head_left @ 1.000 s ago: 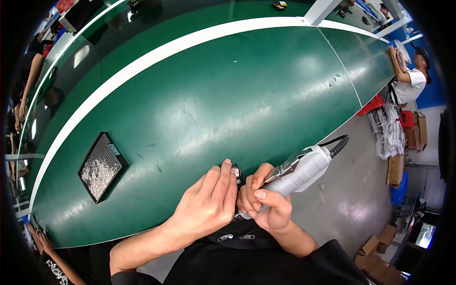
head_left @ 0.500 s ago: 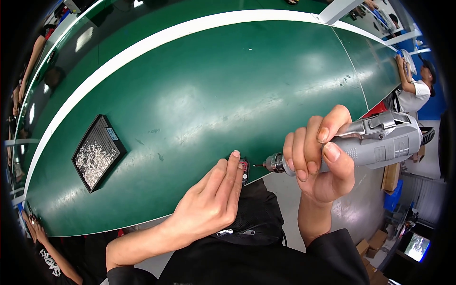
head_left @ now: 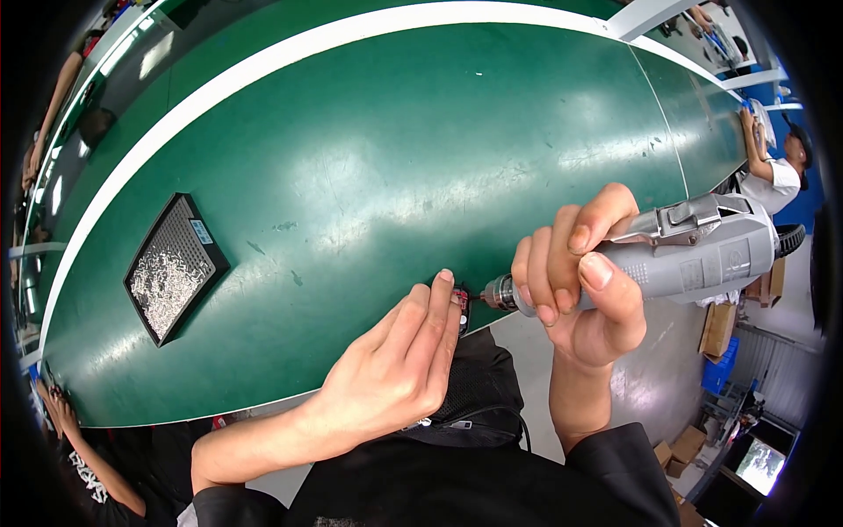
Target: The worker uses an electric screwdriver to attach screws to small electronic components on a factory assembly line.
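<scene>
Table spreads ahead of the left hand; a tray lies to that hand's left. The right hand grips a driver. Between the hands, the left holds a device — bit right beside it. Slack holding or a tilted driver could make the bit skid.

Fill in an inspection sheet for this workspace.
Surface: green table, scuffed, with glare.
Work things: small dark-cased part, some red inside, near the table's edge; grey power tool pointing at it, contact unclear; black tray holding small silvery pieces.
Clutter: white speck.
Left grip: left hand, fingers at the part.
Right grip: right hand, closed around the tool.
Cables: dark ribbed cable behind the tool, mostly hidden.
Surroundings: co-worker, cardboard box, lit screen.
</scene>
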{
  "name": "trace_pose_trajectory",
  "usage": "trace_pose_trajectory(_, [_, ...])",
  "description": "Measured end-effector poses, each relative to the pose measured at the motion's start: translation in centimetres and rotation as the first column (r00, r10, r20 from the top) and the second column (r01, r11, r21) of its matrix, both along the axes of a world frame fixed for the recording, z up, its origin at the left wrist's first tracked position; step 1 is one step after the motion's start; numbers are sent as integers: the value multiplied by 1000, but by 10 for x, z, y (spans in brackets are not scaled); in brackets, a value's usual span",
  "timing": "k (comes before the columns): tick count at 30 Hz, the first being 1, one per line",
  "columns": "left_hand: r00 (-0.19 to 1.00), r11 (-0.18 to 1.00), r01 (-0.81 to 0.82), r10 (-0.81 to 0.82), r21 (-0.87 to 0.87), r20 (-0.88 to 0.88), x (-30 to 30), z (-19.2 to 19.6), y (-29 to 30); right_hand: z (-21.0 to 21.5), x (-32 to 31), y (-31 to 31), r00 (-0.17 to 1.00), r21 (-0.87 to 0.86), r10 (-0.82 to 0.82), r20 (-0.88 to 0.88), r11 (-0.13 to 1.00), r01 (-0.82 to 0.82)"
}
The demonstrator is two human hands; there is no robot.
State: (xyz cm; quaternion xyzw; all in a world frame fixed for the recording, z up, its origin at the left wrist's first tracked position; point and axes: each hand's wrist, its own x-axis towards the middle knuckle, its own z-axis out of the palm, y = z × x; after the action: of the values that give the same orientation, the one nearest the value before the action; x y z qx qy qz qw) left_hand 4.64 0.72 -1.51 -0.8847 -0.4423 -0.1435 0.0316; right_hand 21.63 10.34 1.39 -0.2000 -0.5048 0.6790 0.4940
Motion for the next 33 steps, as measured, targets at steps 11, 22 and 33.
trace_pose_trajectory(11, [1000, 1000, 11, -11, 11, -4, -1, 0, 1, 1, -3, 2, 1000, 7, 12, 19, 1000, -12])
trace_pose_trajectory(22, [1000, 1000, 6, -6, -1, 25, -1, -1, 1, 6, -4, -3, 997, 19, -4, 73, 1000, 2])
trace_pose_trajectory(33, [1000, 1000, 5, -5, 0, 21, -1, -1, 1, 3, -7, -1, 997, 24, -1, 72, 1000, 0])
